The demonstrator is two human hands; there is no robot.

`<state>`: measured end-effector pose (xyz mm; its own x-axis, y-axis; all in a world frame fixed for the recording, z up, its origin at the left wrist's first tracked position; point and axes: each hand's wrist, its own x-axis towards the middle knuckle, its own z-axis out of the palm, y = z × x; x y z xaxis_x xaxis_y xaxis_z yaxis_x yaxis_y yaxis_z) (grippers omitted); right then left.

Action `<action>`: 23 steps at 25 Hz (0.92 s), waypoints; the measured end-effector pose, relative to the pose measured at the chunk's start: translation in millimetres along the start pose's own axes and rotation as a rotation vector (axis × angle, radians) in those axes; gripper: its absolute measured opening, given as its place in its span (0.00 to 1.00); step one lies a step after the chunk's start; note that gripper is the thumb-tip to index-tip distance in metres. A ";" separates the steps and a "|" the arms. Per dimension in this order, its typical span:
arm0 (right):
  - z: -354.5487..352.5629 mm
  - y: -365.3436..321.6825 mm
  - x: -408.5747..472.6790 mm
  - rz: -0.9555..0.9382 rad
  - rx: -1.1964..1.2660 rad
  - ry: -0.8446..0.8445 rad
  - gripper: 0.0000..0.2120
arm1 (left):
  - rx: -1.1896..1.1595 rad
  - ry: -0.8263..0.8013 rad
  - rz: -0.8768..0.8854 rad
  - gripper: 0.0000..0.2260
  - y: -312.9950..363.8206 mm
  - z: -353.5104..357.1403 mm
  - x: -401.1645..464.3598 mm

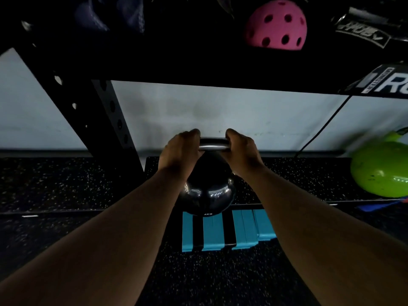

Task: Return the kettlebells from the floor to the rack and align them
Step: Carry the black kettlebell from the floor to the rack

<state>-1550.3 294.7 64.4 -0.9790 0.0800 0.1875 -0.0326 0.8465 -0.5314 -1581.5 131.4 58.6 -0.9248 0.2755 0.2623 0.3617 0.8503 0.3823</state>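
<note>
A glossy black kettlebell (207, 191) with a steel handle sits in the centre of the view, at the front edge of the rack's low speckled shelf (298, 180). My left hand (178, 151) grips the handle's left end and my right hand (242, 153) grips its right end. Whether the bell rests on the shelf or hangs just above it I cannot tell. A bright green kettlebell (382, 171) lies on the same shelf at the far right, partly cut off by the frame edge.
A black perforated rack upright (97, 111) slants down on the left. Overhead, a dark upper shelf (198, 69) carries a pink holed ball (277, 25). Blue blocks (227, 230) lie on the speckled floor below the black bell. A black cable (324, 127) runs down the pale wall.
</note>
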 end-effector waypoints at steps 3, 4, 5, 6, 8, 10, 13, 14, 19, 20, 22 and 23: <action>-3.7 3.3 -2.0 -0.027 0.004 -0.045 0.13 | -0.025 -0.004 -0.011 0.09 0.6 2.4 0.4; -4.2 3.5 -2.3 -0.027 0.001 -0.052 0.12 | -0.033 -0.010 -0.014 0.09 0.9 3.2 0.2; -5.0 3.7 -1.9 -0.026 -0.004 -0.058 0.11 | -0.040 -0.012 -0.015 0.09 1.3 3.7 0.2; -5.2 3.4 -1.6 -0.022 -0.010 -0.067 0.11 | -0.050 -0.016 -0.018 0.09 1.4 3.7 -0.1; -5.9 2.2 -2.2 -0.013 -0.023 -0.078 0.10 | -0.076 -0.033 -0.031 0.08 2.0 1.7 0.8; -6.0 0.7 -3.1 0.007 -0.025 -0.086 0.10 | -0.087 -0.061 -0.046 0.07 2.1 -1.9 0.9; -4.7 -1.3 -1.5 0.061 -0.036 -0.110 0.09 | -0.106 -0.063 -0.062 0.06 3.4 -4.8 2.1; -5.7 -1.9 -1.3 0.075 -0.039 -0.122 0.08 | -0.118 -0.062 -0.072 0.07 4.4 -4.9 1.8; -23.6 -10.2 -0.1 -0.057 -0.133 -0.218 0.20 | -0.151 -0.176 -0.065 0.20 3.5 -17.6 -1.1; -29.3 -14.9 0.5 -0.087 -0.160 -0.247 0.23 | -0.147 -0.198 -0.057 0.25 3.3 -22.2 -2.4; -39.5 -26.2 1.4 -0.148 -0.221 -0.257 0.29 | -0.145 -0.203 -0.076 0.33 2.4 -32.6 -7.4; -43.3 -33.2 0.0 -0.200 -0.256 -0.236 0.30 | -0.144 -0.192 -0.101 0.35 0.7 -38.2 -12.4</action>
<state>-1540.4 289.4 117.8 -0.9788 -0.1974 0.0551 -0.2049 0.9393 -0.2751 -1565.3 111.4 89.4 -0.9576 0.2841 0.0486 0.2666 0.8088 0.5242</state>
